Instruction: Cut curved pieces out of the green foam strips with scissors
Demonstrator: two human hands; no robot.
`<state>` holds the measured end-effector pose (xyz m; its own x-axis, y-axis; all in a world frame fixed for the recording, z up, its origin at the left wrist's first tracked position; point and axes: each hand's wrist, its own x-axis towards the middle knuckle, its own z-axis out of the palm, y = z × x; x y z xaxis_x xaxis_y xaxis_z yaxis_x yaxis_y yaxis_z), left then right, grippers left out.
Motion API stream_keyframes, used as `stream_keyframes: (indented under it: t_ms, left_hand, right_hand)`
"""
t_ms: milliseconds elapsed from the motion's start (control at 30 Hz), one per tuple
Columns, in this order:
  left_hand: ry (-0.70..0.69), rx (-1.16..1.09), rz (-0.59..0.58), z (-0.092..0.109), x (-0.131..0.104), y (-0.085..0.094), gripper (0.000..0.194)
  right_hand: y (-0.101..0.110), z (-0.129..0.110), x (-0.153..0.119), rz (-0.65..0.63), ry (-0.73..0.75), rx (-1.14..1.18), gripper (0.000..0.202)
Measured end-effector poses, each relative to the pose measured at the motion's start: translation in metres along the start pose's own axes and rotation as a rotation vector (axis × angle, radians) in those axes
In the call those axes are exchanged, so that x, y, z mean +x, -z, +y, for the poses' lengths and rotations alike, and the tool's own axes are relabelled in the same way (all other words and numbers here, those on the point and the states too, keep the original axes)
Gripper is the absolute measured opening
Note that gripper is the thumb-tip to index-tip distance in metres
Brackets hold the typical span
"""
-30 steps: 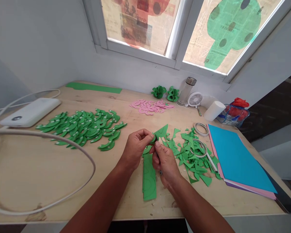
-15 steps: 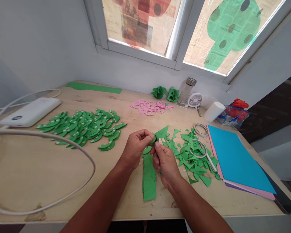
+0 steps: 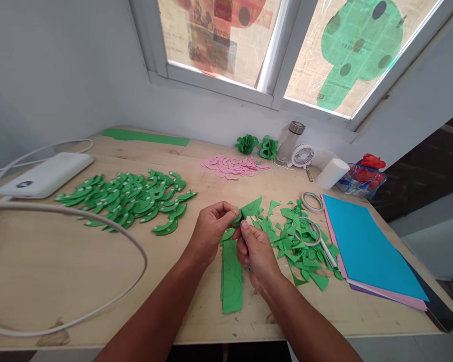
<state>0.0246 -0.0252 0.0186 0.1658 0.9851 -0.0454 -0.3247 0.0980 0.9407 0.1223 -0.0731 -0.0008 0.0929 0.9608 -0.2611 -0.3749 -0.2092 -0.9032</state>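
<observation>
My left hand (image 3: 216,227) is closed, pinching a small green paper piece (image 3: 236,219) between thumb and fingers. Close against it, my right hand (image 3: 257,251) is wrapped round what appear to be scissors; a short dark blade tip shows at the paper and the rest is hidden in the fist. A pointed green scrap (image 3: 252,206) sticks out just beyond the fingertips. Below the hands lie green paper strips (image 3: 232,286) with curved lines drawn on them. Left of my left hand is a pile of curved green cut-outs (image 3: 136,198) with small white patches.
Green offcuts (image 3: 302,261), tape rolls (image 3: 312,202) and a white pen (image 3: 328,253) lie to the right, beside stacked coloured sheets (image 3: 370,246). Pink cut-outs (image 3: 230,167), a bottle (image 3: 290,143) and a small fan (image 3: 302,156) are behind. A white cable (image 3: 145,256) loops at left.
Both hands stay together at the same place with the green paper. The whole view has shifted very slightly; nothing on the table has visibly moved.
</observation>
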Motion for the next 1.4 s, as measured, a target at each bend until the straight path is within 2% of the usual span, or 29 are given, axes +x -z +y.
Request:
stream_keyframes:
  t_ms: [1400]
  left_hand:
    - [0.020,0.036,-0.012,0.0021,0.0011,0.0027,0.014]
  right_hand:
    - [-0.0003,-0.0006,-0.0012,0.014,0.029,-0.067,0.048]
